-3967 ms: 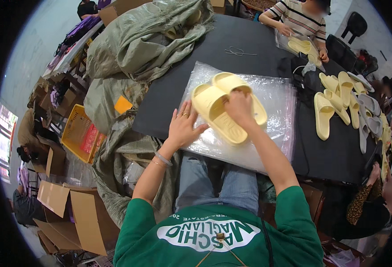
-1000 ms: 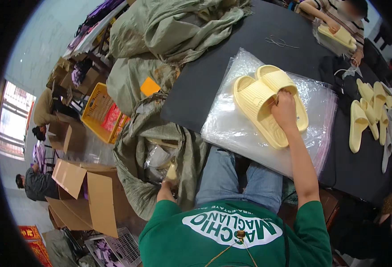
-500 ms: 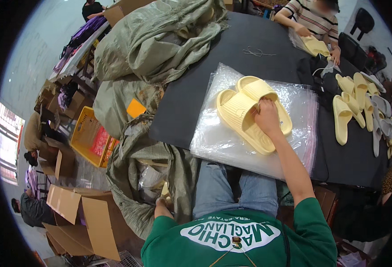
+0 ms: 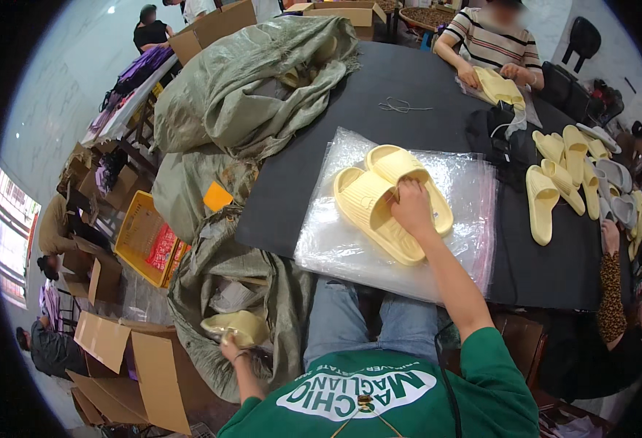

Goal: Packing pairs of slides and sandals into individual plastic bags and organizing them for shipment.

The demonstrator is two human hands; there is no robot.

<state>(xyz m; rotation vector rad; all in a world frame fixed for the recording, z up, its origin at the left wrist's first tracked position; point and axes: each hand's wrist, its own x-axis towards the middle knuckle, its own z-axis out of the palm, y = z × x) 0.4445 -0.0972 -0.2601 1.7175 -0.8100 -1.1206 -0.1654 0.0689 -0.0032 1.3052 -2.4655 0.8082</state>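
Observation:
Two pale yellow slide sandals (image 4: 365, 208) lie side by side on a stack of clear plastic bags (image 4: 321, 237) at the table's near edge. My right hand (image 4: 411, 207) is closed on them, its fingers hooked at the straps where the two meet. Down at the left, my left hand (image 4: 231, 348) grips a pair of yellow slippers in clear plastic (image 4: 242, 327). That packed pair is over the mouth of an open woven sack (image 4: 288, 314), where other clear wrapping shows. Its far side is partly hidden by glare on the plastic.
Loose yellow and grey slides (image 4: 542, 201) cover the table's right side. Bulky woven sacks (image 4: 226, 84) stand along its left edge. A yellow crate (image 4: 133, 237) and cardboard boxes (image 4: 162, 376) fill the floor at left. Across the table, a person in a striped shirt (image 4: 474, 36) handles yellow slides.
My left hand, low by the sack before, now holds the plastic-wrapped slippers at its mouth. My right hand stays on the slides. The whole view has shifted slightly.

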